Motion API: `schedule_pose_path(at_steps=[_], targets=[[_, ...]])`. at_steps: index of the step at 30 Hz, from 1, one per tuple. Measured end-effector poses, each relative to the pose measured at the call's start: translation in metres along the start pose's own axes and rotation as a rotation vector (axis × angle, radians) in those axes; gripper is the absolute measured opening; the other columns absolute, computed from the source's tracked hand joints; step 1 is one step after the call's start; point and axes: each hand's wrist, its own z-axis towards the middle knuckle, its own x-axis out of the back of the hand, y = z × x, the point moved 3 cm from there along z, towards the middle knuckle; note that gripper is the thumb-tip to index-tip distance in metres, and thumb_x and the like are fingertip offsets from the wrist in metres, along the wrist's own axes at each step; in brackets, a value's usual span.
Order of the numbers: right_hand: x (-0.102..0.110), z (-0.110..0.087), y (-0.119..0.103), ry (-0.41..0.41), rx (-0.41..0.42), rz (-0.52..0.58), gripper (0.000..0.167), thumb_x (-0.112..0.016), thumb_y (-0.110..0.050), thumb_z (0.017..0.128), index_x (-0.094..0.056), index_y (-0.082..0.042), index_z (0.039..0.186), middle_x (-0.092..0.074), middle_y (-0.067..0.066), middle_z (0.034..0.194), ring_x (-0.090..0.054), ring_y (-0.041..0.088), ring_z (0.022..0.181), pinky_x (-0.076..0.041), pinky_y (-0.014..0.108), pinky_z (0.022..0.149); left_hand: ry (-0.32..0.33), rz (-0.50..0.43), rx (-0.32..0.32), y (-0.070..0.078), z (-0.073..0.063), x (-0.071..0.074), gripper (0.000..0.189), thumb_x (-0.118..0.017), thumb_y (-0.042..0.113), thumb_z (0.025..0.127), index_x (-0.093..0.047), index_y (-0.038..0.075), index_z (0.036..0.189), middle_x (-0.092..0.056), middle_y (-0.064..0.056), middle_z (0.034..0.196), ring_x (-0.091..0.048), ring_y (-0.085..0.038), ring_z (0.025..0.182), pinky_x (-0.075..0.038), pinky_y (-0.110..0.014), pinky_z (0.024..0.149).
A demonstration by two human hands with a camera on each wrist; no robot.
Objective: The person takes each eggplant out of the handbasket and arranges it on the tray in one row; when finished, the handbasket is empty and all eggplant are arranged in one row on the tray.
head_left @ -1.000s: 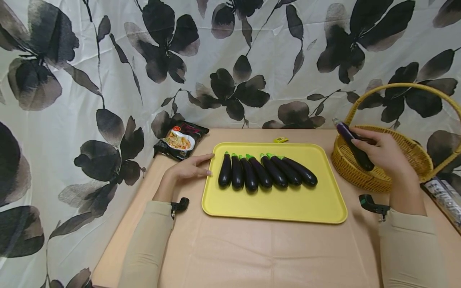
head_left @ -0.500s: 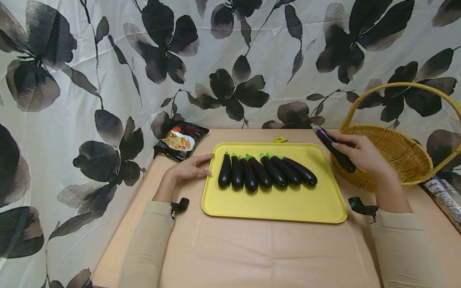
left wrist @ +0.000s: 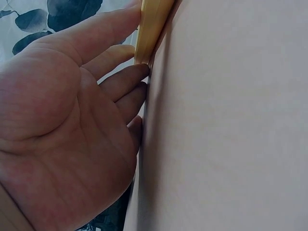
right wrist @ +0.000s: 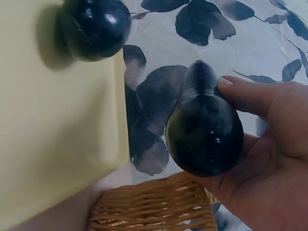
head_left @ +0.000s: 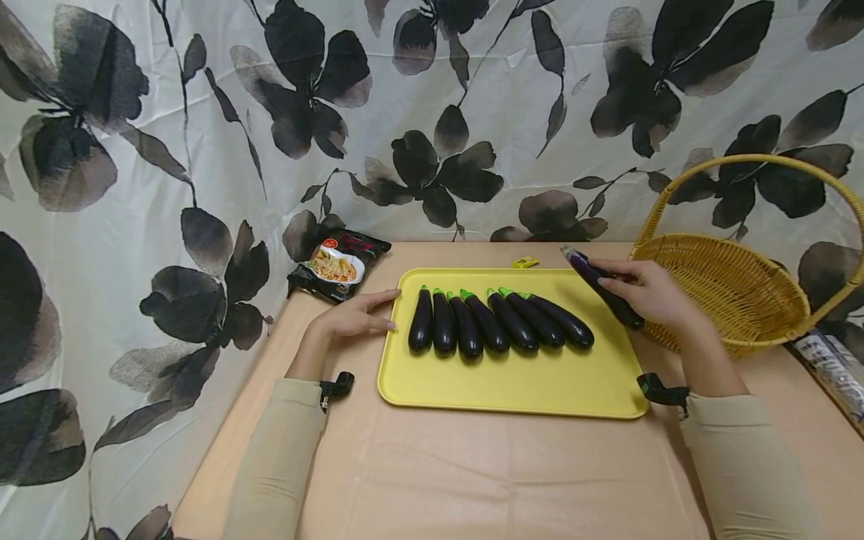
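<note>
A dark purple eggplant (head_left: 595, 282) is held in my right hand (head_left: 658, 296), tilted with its stem end to the upper left, over the right edge of the yellow tray (head_left: 499, 386). In the right wrist view its round glossy end (right wrist: 204, 139) faces the camera, the thumb along one side. Several eggplants with green stems lie side by side on the tray; the rightmost eggplant (head_left: 562, 322) is nearest the held one. My left hand (head_left: 347, 319) touches the tray's left rim with extended fingers. In the left wrist view the fingertips meet the yellow tray edge (left wrist: 153, 29).
A wicker basket (head_left: 736, 289) with a tall handle stands right of the tray. A black food packet (head_left: 337, 262) lies at the back left, and a small yellow item (head_left: 526, 262) behind the tray. A silvery package (head_left: 833, 371) sits at the far right. Floral fabric (head_left: 432, 172) hangs behind the table.
My right hand has carried the eggplant leftward, from above the basket to the tray's right edge. My left hand and the row of eggplants have stayed put.
</note>
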Motion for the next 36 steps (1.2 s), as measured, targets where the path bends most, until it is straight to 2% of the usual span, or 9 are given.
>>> schedule_pose_path(at_steps=[8, 16, 22, 27, 36], targets=[[-0.012, 0.004, -0.002, -0.024, 0.017, -0.067, 0.041, -0.058, -0.023, 0.108, -0.060, -0.013, 0.148, -0.063, 0.024, 0.141, -0.059, 0.029, 0.099, -0.050, 0.021, 0.071, -0.005, 0.011, -0.017, -0.003, 0.002, 0.000, 0.086, -0.081, 0.029, 0.092, -0.036, 0.018, 0.164, -0.031, -0.004, 0.171, -0.017, -0.024, 0.161, -0.014, -0.047, 0.132], [-0.026, 0.009, 0.001, -0.077, -0.016, -0.082, 0.042, -0.057, -0.017, 0.108, -0.058, -0.013, 0.150, -0.059, 0.024, 0.146, -0.063, 0.034, 0.111, -0.054, 0.025, 0.075, -0.007, 0.014, -0.014, -0.002, 0.002, 0.001, 0.086, -0.081, 0.030, 0.092, -0.036, 0.018, 0.164, -0.031, -0.004, 0.171, -0.017, -0.023, 0.161, -0.014, -0.047, 0.132], [-0.034, 0.011, 0.005, -0.097, -0.042, -0.109, 0.041, -0.057, -0.016, 0.108, -0.059, -0.013, 0.149, -0.064, 0.025, 0.139, -0.062, 0.033, 0.106, -0.052, 0.033, 0.078, -0.008, 0.010, -0.015, 0.000, 0.001, 0.002, 0.086, -0.081, 0.029, 0.092, -0.035, 0.017, 0.164, -0.030, -0.006, 0.171, -0.016, -0.026, 0.161, -0.013, -0.050, 0.132], [-0.039, 0.013, 0.008, -0.113, -0.018, -0.115, 0.040, -0.058, -0.014, 0.107, -0.061, -0.013, 0.148, -0.065, 0.024, 0.137, -0.062, 0.030, 0.102, -0.051, 0.031, 0.079, -0.011, -0.003, -0.010, 0.000, 0.001, 0.001, 0.086, -0.081, 0.029, 0.092, -0.036, 0.017, 0.164, -0.030, -0.005, 0.171, -0.016, -0.025, 0.161, -0.013, -0.048, 0.133], [-0.047, 0.015, 0.015, -0.157, 0.010, -0.102, 0.039, -0.061, -0.010, 0.105, -0.064, -0.011, 0.144, -0.068, 0.023, 0.128, -0.053, 0.023, 0.080, -0.042, 0.026, 0.064, -0.011, -0.012, -0.007, 0.000, 0.002, 0.000, 0.085, -0.081, 0.028, 0.092, -0.035, 0.018, 0.164, -0.030, -0.005, 0.171, -0.016, -0.024, 0.161, -0.013, -0.048, 0.133]])
